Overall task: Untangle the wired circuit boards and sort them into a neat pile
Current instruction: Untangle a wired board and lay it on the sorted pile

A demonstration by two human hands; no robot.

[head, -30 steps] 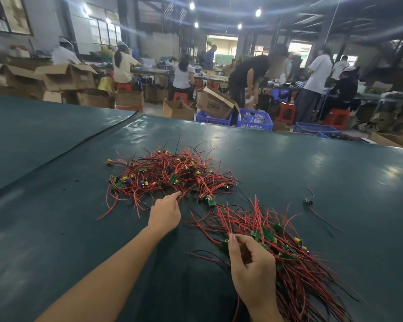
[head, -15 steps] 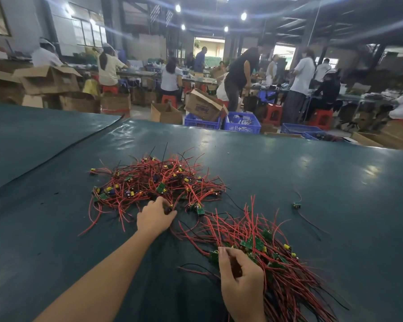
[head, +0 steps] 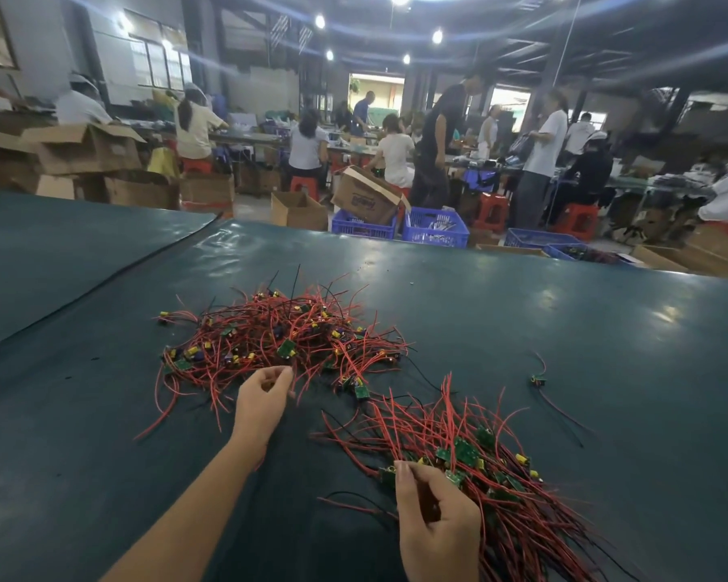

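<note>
A dark green sheet-covered table carries two masses of small green circuit boards trailing thin red and black wires. The farther one, a loose tangled heap, sits left of centre with wires looping every way. The nearer one, a combed pile, lies to the right. Its wires run mostly one way, toward the near right, and its boards are gathered around the middle.

The left hand reaches to the near edge of the tangled heap. Its fingers are curled in, and thumb and fingertips meet in a pinch on red wire there; which strand is too small to tell. The right hand sits at the near-left edge of the combed pile, its fingers curled round a bunch of wires just beside a green board.

A single wired board lies apart on the table, right of both masses. Past the far edge stand blue plastic crates and brown cardboard boxes.
</note>
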